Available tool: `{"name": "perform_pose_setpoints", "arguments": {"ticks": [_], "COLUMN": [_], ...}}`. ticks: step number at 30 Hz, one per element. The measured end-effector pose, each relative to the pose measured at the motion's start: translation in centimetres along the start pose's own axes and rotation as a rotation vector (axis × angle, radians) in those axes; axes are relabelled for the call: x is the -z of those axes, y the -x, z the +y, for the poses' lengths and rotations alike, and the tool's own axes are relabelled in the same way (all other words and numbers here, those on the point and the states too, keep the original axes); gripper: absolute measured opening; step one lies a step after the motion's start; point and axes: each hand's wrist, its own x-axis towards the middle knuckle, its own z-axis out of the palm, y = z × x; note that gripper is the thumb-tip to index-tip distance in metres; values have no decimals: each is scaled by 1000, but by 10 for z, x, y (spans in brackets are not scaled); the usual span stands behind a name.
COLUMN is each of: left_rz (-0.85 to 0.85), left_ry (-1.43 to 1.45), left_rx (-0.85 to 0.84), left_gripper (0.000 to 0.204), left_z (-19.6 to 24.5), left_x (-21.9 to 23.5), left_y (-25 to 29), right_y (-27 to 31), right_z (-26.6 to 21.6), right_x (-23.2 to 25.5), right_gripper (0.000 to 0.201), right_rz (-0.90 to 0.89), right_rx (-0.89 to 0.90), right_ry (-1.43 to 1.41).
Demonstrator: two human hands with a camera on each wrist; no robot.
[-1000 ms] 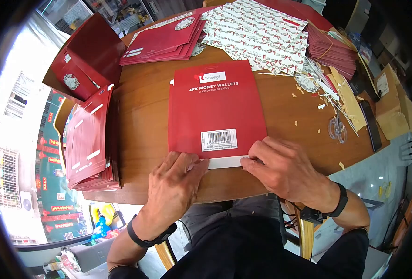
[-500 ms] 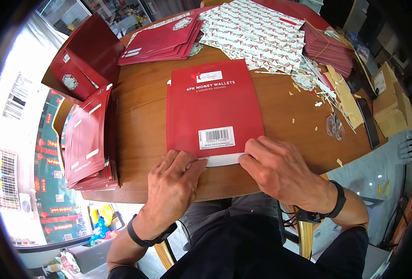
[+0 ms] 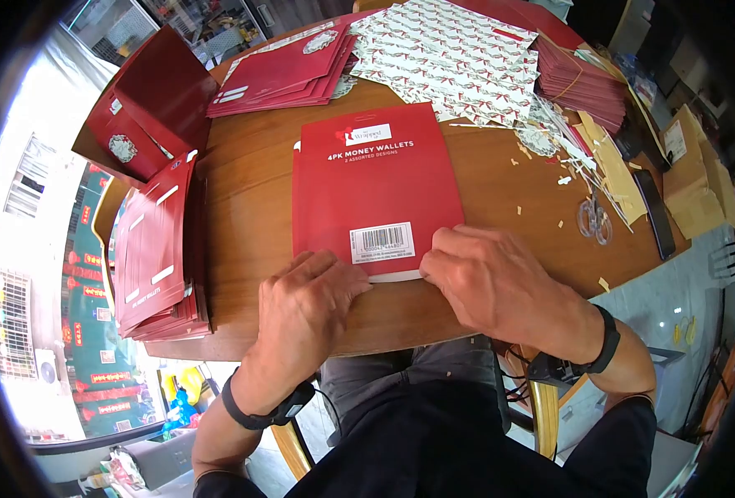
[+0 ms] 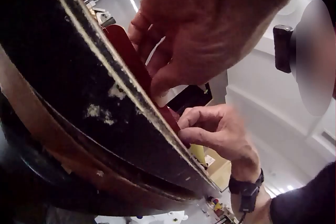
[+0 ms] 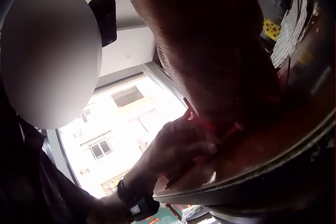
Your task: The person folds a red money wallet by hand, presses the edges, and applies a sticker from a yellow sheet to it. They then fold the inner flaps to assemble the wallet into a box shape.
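Note:
A red cardboard money wallet packet (image 3: 376, 195) lies on the wooden table, its printed side with a barcode label facing up. Along its near edge a narrow white flap (image 3: 396, 276) shows between the hands. At the near left corner my left hand (image 3: 305, 300) pinches this edge, fingers curled over it and thumb toward the middle. My right hand (image 3: 488, 278) pinches the same edge at the near right corner. Both hands also appear in the left wrist view, thumbs and fingers on the red card (image 4: 128, 56). In the right wrist view the right hand is dark and its fingertips are hidden.
Stacked red packets (image 3: 156, 249) stand at the left, beside an upright red folder (image 3: 164, 100). Further back lie more red packets (image 3: 280, 75) and patterned sheets (image 3: 446, 58). To the right are clear-handled scissors (image 3: 594, 220), paper scraps, a phone (image 3: 654, 212) and a banded red stack (image 3: 579, 87).
Both hands have moved slightly away from the body with the near edge of the packet. The white flap has turned up and shows as a much thinner strip.

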Motion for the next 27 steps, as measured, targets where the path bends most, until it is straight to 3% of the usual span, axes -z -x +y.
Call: {"name": "perform_pose_setpoints", "arguments": {"ticks": [5,7,13,19,22,27], "left_rz": [-12,-33,-83,-98,-84,-131], "left_ry": [71,96,133,158,181,175], "left_rx": [23,41,72,103,87,207], "left_gripper": [10,10,10,12,12,18], "left_z": [-7,-8,-8,-8,-10,-6], "left_x": [0,1,2,2,0,-1], "left_y": [-8,-10,-14,-14,-14,-18], "right_y": [-7,-14,-23,-37,-40,-40], "right_z": [12,13,23,12,13,14], "right_x": [-2,6,5,11,5,1], "right_gripper": [10,12,20,30,34,35], "right_rz": [1,-130,-76,-154,-141,-153], "right_rx": [-30,-116,-89,-274,-296,-301], "right_ry": [-35,-95,-199,-137,-154,-111]}}
